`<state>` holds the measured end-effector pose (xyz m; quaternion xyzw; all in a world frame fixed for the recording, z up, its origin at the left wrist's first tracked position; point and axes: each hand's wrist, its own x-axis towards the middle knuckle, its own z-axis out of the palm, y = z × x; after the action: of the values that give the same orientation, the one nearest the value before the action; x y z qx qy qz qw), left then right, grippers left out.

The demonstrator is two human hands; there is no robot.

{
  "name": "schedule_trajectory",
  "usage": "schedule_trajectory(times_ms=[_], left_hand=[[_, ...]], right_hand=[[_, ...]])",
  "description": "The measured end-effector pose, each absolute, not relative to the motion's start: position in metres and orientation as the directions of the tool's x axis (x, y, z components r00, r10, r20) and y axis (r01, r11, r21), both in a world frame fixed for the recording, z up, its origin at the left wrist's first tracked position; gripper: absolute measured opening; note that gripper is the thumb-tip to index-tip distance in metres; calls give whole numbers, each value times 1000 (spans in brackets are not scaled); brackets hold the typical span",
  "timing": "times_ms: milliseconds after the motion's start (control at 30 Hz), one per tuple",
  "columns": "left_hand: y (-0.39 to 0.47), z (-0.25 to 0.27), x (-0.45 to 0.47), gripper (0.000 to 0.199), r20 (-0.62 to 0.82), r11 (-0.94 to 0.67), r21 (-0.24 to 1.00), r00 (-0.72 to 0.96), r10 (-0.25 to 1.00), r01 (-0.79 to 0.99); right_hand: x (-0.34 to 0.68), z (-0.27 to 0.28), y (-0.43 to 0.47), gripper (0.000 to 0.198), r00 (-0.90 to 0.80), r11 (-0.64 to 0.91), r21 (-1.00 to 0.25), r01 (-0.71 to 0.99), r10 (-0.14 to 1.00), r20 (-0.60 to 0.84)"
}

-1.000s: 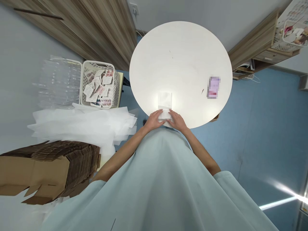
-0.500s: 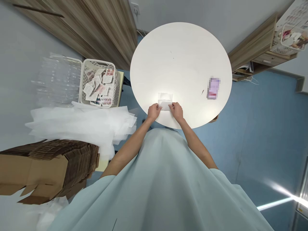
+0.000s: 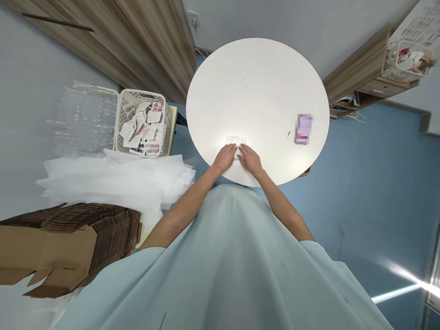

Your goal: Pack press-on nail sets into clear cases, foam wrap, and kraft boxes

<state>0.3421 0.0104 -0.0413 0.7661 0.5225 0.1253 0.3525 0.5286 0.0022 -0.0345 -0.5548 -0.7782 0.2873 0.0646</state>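
A small white sheet or pouch (image 3: 236,139) lies near the front edge of the round white table (image 3: 261,78). Both hands rest over its lower half and hide much of it. From the left side my left hand (image 3: 224,158) lies on it with fingers stretched toward the middle. My right hand (image 3: 250,159) mirrors this on the right side, its fingers flat and slightly apart. The fingertips of the two hands almost meet. Whether anything is inside the white piece I cannot tell.
A blurred purple item (image 3: 304,129) lies on the table's right side. To the left are a white basket (image 3: 167,123) of small carded packs, stacked clear plastic (image 3: 85,119), white sheets (image 3: 117,176) and folded cardboard boxes (image 3: 68,243). A wooden cabinet (image 3: 144,41) stands behind.
My hands have moved inward from pinching the white piece's side edges to lying flat across its lower half. The purple item has stayed in place.
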Motion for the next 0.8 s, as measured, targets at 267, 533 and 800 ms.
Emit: schedule_trajectory(times_ms=[267,533,800], left_hand=[[-47,-36,321,69,-231,-146,742,454,860,655],[-27,-37,319,39,-310,93,765,238,920,638],[7,-45,331,28,-401,287,644,-8,916,709]], right_hand=[[545,-41,-64,57,-459,277,-545,791,858,-231],[543,-42,-49,50,-323,144,-566,811,919,-228],[528,-44,-7,45,-94,-83,-552,830,954,-285]])
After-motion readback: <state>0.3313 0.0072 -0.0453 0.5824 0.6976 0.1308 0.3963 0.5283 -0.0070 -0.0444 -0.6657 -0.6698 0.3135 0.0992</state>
